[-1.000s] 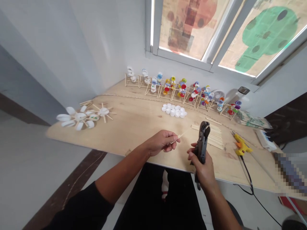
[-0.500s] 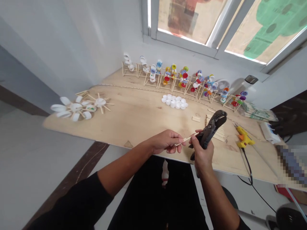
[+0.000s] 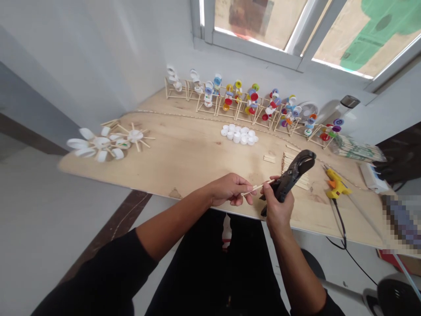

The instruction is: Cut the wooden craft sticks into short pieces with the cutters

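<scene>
My left hand (image 3: 232, 189) pinches thin wooden sticks (image 3: 249, 192) over the table's front edge. One pale stick spans the gap to my right hand (image 3: 279, 204), whose thumb and fingertips meet its far end. That same hand is closed round a black hand cutter (image 3: 291, 177) with a curved, hooked upper end, tilted up to the right. Its lower part is partly hidden by my fingers. Just behind the cutter lies a row of cut wooden sticks (image 3: 301, 181), with a small bundle of short sticks (image 3: 269, 158) to its left.
White bottle caps (image 3: 237, 137) are grouped mid-table. Stick wheels with white petals (image 3: 101, 142) lie at the left. Stick frames with coloured caps (image 3: 253, 107) line the back. On the right are a yellow glue gun (image 3: 338, 184) with its cord, bagged sticks (image 3: 358, 149) and a power strip (image 3: 373, 177).
The view has shifted slightly. The sticks between my hands sit at a slightly different angle; both hands keep their holds.
</scene>
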`<state>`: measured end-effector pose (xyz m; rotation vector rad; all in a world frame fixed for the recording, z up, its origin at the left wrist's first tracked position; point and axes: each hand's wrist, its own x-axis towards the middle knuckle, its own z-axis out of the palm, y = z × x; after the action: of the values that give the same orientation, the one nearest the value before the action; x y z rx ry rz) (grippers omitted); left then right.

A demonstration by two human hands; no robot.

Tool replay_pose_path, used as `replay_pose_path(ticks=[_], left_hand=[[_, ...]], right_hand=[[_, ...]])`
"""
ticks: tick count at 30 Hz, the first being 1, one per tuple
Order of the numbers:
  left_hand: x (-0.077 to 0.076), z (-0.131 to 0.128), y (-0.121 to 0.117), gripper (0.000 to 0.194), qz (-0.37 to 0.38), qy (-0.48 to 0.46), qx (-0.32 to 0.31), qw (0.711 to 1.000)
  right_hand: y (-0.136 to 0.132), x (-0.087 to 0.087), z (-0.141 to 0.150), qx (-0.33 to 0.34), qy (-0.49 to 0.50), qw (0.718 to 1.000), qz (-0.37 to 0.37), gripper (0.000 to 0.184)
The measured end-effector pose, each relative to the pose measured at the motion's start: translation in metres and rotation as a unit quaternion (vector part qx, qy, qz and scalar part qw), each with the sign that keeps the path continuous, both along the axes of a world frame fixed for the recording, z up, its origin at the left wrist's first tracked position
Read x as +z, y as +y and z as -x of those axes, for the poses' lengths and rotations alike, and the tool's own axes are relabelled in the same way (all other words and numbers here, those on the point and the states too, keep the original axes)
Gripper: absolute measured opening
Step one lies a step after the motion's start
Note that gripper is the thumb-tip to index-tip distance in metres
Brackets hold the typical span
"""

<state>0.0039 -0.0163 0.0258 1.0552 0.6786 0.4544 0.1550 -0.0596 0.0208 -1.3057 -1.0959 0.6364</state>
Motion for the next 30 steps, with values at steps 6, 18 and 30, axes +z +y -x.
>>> replay_pose_path(ticks=[6, 18, 30], left_hand=[[0.000, -0.001, 0.000, 0.034, -0.002, 0.001, 0.002, 1.000], [0.007, -0.001, -0.005, 0.029, -0.030, 0.001, 0.014, 0.999], [0.041, 0.025, -0.006, 0.022, -0.142, 0.013, 0.132, 0.981]], right_hand=[[0.000, -0.001, 0.000, -0.002, 0.012, 1.000, -0.005, 0.024], [-0.002, -0.001, 0.000, 0.004, 0.003, 1.000, 0.008, 0.027], [-0.027, 0.028, -0.014, 0.118, -0.063, 0.985, 0.113, 0.029]])
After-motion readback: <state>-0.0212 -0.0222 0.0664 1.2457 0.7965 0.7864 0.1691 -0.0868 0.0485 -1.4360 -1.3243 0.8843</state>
